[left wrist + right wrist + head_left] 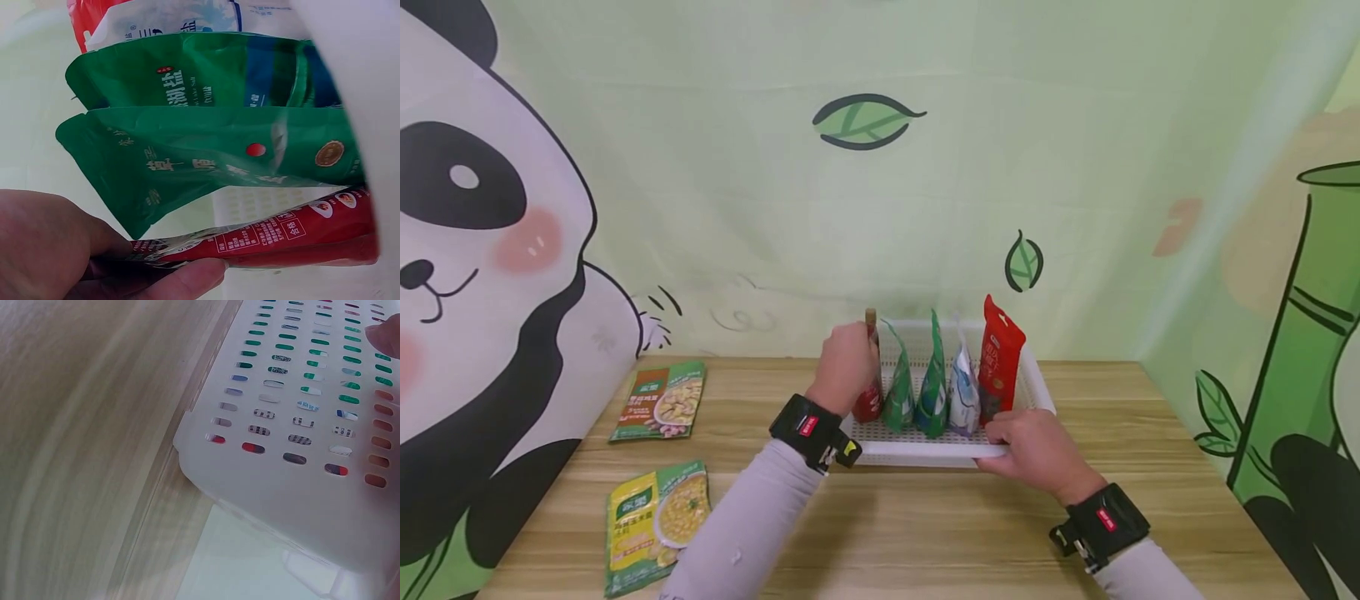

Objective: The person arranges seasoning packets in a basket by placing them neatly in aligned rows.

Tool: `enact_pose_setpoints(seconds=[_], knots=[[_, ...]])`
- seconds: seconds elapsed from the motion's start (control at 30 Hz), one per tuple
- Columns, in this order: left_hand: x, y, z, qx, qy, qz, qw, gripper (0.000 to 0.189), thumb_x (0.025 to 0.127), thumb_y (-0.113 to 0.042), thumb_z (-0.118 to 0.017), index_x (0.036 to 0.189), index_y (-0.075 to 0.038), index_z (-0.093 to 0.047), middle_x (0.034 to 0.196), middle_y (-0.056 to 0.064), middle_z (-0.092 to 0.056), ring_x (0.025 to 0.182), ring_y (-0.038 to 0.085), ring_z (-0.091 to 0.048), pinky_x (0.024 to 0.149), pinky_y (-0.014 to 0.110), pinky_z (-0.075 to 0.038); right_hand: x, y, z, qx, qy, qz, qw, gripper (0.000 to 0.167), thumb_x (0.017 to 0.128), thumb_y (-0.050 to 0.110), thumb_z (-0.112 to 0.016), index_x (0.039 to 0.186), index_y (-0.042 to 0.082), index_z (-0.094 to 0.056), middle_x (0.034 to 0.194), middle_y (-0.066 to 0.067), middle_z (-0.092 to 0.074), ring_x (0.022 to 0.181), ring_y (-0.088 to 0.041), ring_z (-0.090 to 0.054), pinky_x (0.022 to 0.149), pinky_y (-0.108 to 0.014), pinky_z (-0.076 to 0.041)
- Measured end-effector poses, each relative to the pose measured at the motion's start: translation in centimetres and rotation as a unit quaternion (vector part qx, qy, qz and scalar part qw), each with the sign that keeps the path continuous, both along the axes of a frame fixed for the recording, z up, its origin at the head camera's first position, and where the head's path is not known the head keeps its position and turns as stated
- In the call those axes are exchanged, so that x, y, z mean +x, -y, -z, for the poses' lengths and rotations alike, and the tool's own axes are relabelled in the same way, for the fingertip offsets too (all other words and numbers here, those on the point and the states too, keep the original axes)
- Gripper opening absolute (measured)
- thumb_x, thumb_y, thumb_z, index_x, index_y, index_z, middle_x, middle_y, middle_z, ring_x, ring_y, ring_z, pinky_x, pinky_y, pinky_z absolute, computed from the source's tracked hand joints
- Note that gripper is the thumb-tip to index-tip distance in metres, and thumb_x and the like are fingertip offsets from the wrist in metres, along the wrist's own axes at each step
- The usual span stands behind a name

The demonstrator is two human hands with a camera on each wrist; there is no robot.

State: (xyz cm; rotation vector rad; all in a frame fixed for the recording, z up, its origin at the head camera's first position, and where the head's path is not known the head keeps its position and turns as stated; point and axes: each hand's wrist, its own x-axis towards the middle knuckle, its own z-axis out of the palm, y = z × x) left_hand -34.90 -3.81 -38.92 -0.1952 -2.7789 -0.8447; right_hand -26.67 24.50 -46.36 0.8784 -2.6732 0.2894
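A white perforated basket [917,452] stands on the table with several pouches upright in a row inside it. My left hand [844,368] pinches the top of a dark red pouch [294,231] at the basket's left end, thumb on one side and a finger on the other. Beside that pouch stand two green pouches [898,392], then a white-and-blue pouch [964,390] and a taller bright red packet [1000,358]. My right hand [1037,450] grips the front rim near the right corner. In the right wrist view, colours show through the basket's slotted wall [275,481].
On the table's left side lie two flat food packets, a brown-and-green one [658,402] and a yellow-and-green one [657,529]. The wooden table [910,533] runs back to a printed green cloth [737,208] behind the basket.
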Motion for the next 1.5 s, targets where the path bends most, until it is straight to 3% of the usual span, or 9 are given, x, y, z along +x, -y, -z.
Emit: enact_pose_setpoints(seconds=[0.13,0.33,0.7,0.93,1.07,1.17,1.33,1.5], knots=[[0.1,0.3,0.6,0.019,0.011,0.01,0.9997,0.016,0.104,-0.004,-0.058,0.09,0.002,-0.066,0.081,0.013,-0.066,0.068,0.023,-0.064,0.055,0.034,-0.053,0.0,0.0,0.0,-0.001,-0.004,0.001,1.0,0.026,0.083,0.036,-0.09,0.071,0.023,-0.071,0.073,0.012,-0.067,0.062,-0.002,-0.048,0.058,-0.021,-0.042],[0.3,0.6,1.3,0.029,0.028,0.007,0.9992,0.013,0.105,-0.006,-0.058,0.105,0.003,-0.066,0.095,0.016,-0.071,0.079,0.025,-0.068,0.061,0.036,-0.057,0.0,0.0,-0.1,-0.005,-0.005,0.003,1.0,0.025,0.082,0.035,-0.091,0.072,0.022,-0.072,0.072,0.012,-0.067,0.061,-0.001,-0.047,0.059,-0.02,-0.044],[0.3,0.3,1.6,0.002,0.0,0.01,1.0,0.014,0.106,-0.008,-0.06,0.111,0.004,-0.065,0.1,0.02,-0.073,0.089,0.035,-0.076,0.071,0.044,-0.063,0.1,-0.1,0.1,-0.007,0.005,0.013,0.9999,0.02,0.084,0.033,-0.089,0.076,0.019,-0.078,0.076,0.01,-0.071,0.062,0.0,-0.049,0.061,-0.02,-0.048],[0.4,0.5,1.8,-0.012,-0.01,0.017,0.9997,0.013,0.106,-0.008,-0.06,0.109,0.003,-0.065,0.097,0.018,-0.072,0.083,0.03,-0.074,0.067,0.041,-0.062,0.1,-0.1,0.0,-0.011,0.002,0.009,0.9999,0.022,0.083,0.033,-0.089,0.073,0.02,-0.075,0.073,0.011,-0.068,0.061,0.0,-0.047,0.059,-0.02,-0.045],[0.6,1.1,2.0,-0.002,-0.01,0.031,0.9995,0.015,0.107,-0.014,-0.061,0.103,0.001,-0.064,0.087,0.012,-0.067,0.071,0.023,-0.066,0.057,0.033,-0.054,0.1,-0.1,0.1,-0.014,0.004,0.007,0.9999,0.024,0.083,0.032,-0.089,0.071,0.021,-0.073,0.073,0.012,-0.067,0.061,0.0,-0.047,0.059,-0.02,-0.045],[1.2,1.6,2.1,0.018,-0.01,0.036,0.9992,0.024,0.107,-0.023,-0.063,0.103,0.001,-0.064,0.085,0.011,-0.065,0.069,0.021,-0.06,0.056,0.033,-0.049,0.1,-0.1,0.2,-0.015,-0.006,0.002,0.9999,0.029,0.082,0.033,-0.09,0.067,0.023,-0.067,0.07,0.013,-0.062,0.06,-0.002,-0.045,0.057,-0.02,-0.041],[2.7,3.0,1.8,0.054,-0.035,0.033,0.9974,0.041,0.107,-0.034,-0.064,0.124,0.004,-0.065,0.106,0.017,-0.074,0.089,0.029,-0.072,0.074,0.043,-0.061,0.1,-0.1,0.1,-0.017,-0.021,0.001,0.9996,0.035,0.08,0.033,-0.09,0.064,0.025,-0.06,0.067,0.015,-0.054,0.06,-0.003,-0.042,0.056,-0.021,-0.035],[3.2,7.0,2.0,0.07,-0.08,0.006,0.9943,0.038,0.109,-0.03,-0.061,0.126,0.004,-0.067,0.108,0.02,-0.076,0.093,0.033,-0.075,0.076,0.047,-0.062,0.0,0.0,0.1,-0.013,-0.013,0.009,0.9998,0.032,0.081,0.035,-0.09,0.066,0.025,-0.064,0.067,0.016,-0.055,0.059,-0.003,-0.042,0.056,-0.02,-0.036]])
